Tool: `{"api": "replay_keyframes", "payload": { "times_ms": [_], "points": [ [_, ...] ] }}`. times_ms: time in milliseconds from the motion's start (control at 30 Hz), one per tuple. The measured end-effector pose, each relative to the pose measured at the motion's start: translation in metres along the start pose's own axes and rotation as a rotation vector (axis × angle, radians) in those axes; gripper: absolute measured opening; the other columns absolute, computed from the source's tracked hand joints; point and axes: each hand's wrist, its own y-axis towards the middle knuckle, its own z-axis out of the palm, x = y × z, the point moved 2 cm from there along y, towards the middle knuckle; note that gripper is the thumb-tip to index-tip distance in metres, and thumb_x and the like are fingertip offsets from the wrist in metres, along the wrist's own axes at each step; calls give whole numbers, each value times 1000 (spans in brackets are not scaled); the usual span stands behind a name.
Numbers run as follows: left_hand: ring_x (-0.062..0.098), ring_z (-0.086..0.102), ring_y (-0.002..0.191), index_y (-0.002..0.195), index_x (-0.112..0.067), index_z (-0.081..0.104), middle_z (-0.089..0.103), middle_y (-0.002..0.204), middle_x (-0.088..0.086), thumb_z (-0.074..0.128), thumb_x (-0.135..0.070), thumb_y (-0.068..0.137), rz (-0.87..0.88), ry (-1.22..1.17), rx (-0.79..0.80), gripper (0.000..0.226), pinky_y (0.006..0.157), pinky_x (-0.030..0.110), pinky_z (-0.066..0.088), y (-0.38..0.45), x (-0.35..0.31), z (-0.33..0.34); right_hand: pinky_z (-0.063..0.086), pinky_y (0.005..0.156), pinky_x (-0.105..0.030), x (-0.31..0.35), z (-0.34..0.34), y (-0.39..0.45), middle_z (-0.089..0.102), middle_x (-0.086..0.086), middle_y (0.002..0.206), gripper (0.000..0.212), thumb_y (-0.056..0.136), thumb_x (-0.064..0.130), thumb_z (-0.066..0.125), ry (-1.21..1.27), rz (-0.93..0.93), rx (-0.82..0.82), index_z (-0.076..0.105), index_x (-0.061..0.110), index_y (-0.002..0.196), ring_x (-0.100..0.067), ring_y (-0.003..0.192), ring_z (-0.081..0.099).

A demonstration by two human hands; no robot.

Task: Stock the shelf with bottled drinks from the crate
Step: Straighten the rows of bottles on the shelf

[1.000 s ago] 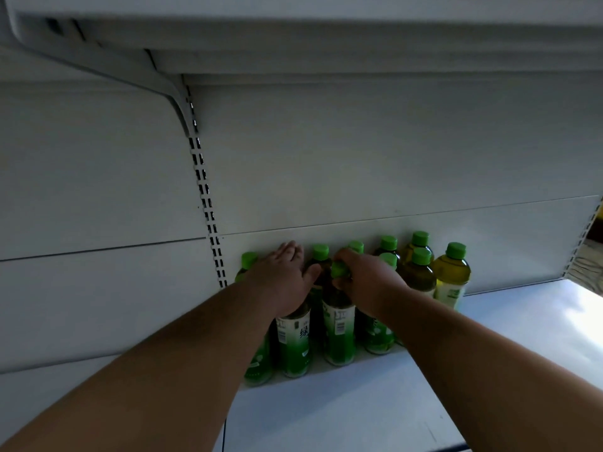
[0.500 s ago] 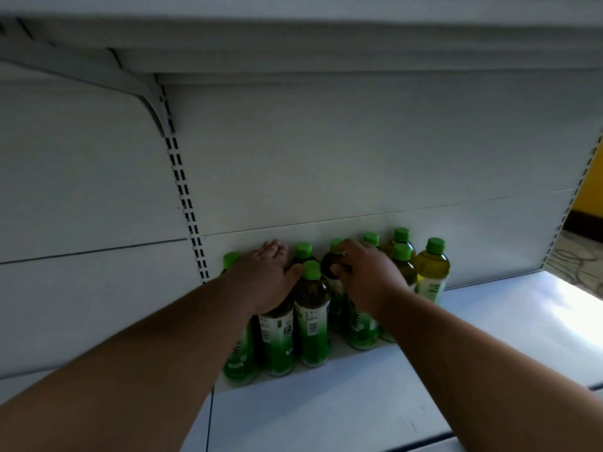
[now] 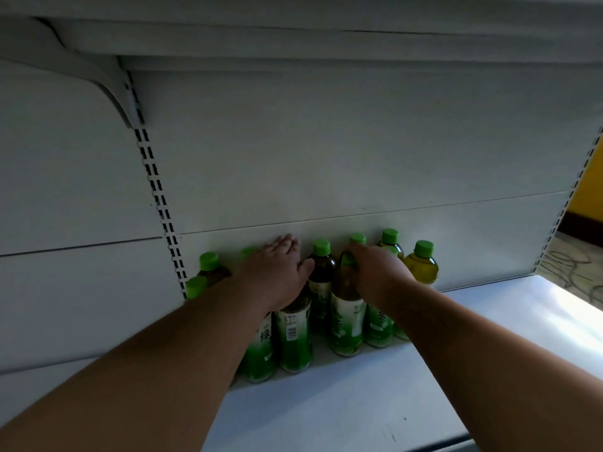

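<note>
Several green-capped tea bottles stand clustered at the back left of the white shelf (image 3: 489,324). My left hand (image 3: 277,272) lies flat over the top of a green-labelled bottle (image 3: 293,337) in the front row, fingers stretched toward the back panel. My right hand (image 3: 375,272) is closed around the neck of another bottle (image 3: 346,321) just to the right, covering its cap. A yellow-tinted bottle (image 3: 422,267) stands at the cluster's right end, apart from my hands. The crate is out of view.
An upper shelf (image 3: 293,34) overhangs close above, held by a bracket (image 3: 111,89) on a slotted upright (image 3: 160,203). The shelf surface runs on to the right of the bottles. Patterned floor (image 3: 571,265) and a yellow wall show at far right.
My right hand shifted from the bottles further back onto a front bottle's neck. The left hand stays on its bottle top. The view drifted slightly.
</note>
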Motion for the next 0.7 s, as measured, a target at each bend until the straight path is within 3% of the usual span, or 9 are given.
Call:
{"api": "replay_keyframes", "payload": {
  "times_ms": [167, 300, 467, 567, 700],
  "points": [
    [12, -2, 153, 160, -15, 5, -2, 167, 0, 13, -50, 105, -5, 0, -5, 65, 120, 31, 1, 1, -2, -1, 56, 80, -35, 6, 0, 0, 66, -10, 104, 33, 99, 20, 54, 11, -63, 29, 53, 14, 131, -23, 93, 64],
    [12, -1, 153, 160, -15, 6, -1, 167, 0, 15, -49, 105, -1, -2, -7, 64, 120, 32, 1, 2, -1, -1, 45, 71, -28, 12, 5, 2, 54, 2, 88, 35, 99, 23, 56, 38, -89, 3, 52, 14, 132, -16, 81, 53],
    [13, -1, 153, 160, -15, 5, -2, 167, 1, 14, -49, 105, 0, 4, 6, 65, 122, 32, 3, 4, 0, 0, 50, 75, -30, 20, 14, 2, 66, -8, 108, 31, 99, 27, 56, 105, -111, -15, 54, 14, 127, -20, 90, 62],
    [13, -1, 153, 160, -14, 6, -2, 168, 1, 14, -48, 106, 5, 9, 0, 64, 122, 32, 3, 4, -1, 0, 55, 80, -34, 19, 13, 0, 67, -6, 107, 34, 96, 30, 60, 164, -85, -15, 55, 15, 126, -22, 94, 64],
    [13, -2, 153, 159, -15, 3, -3, 167, 1, 13, -55, 103, -4, -3, 49, 70, 121, 33, 3, 2, -3, -6, 46, 59, -24, 3, 1, -7, 65, 2, 98, 38, 92, 41, 65, 201, -65, -56, 54, 19, 121, -14, 80, 59]
  ]
}}
